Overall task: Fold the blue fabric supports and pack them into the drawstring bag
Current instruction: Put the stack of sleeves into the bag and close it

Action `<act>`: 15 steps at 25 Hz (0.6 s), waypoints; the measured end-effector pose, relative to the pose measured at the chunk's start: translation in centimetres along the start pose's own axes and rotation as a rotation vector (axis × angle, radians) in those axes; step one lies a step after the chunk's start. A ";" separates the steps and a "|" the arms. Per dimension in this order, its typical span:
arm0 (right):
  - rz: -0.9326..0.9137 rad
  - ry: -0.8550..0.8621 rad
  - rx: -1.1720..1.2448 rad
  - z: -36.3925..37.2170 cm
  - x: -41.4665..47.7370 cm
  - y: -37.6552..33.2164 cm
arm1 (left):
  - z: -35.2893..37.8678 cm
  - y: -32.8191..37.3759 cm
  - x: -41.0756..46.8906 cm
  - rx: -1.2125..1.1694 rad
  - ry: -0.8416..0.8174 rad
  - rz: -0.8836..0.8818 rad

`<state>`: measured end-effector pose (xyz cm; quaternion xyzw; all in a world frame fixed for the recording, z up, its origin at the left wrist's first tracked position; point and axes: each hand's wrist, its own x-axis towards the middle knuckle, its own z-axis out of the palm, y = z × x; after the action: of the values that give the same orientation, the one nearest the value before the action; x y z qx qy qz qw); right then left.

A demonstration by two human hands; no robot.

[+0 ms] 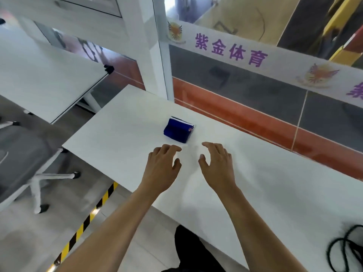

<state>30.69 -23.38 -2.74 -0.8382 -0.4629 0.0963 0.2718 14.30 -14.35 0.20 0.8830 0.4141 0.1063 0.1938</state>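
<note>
Blue supports (178, 130) sit folded in a tight bundle on the table (125, 122), with white edges showing on the bundle's far side. Both hands hover just this side of the bundle, not touching it. The left hand (163, 161) is spread, fingers loosely curved, holding nothing. The right hand (218, 163) is the same, empty. Palms are down, one on each flank. That looks like a set-up to scoop the bundle two-handed so the folds don't spring open. No bag clearly in sight; a black cord (345, 250) lies well right of the bundle.
</note>
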 end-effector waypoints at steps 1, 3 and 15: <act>0.017 -0.014 0.005 1.0 1.7 -0.3 | 0.0 -1.0 1.6 0.002 -0.015 -0.010; 0.039 -0.049 0.012 2.7 4.5 -0.7 | 0.2 -2.9 4.3 0.007 -0.049 -0.015; 0.362 -0.158 0.084 12.7 15.0 -0.6 | 4.8 -12.6 18.7 -0.079 -0.344 -0.042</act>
<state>33.30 -6.00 -11.60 -0.8855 -0.3200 0.2285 0.2474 19.16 6.16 -9.05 0.8711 0.3886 -0.0343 0.2984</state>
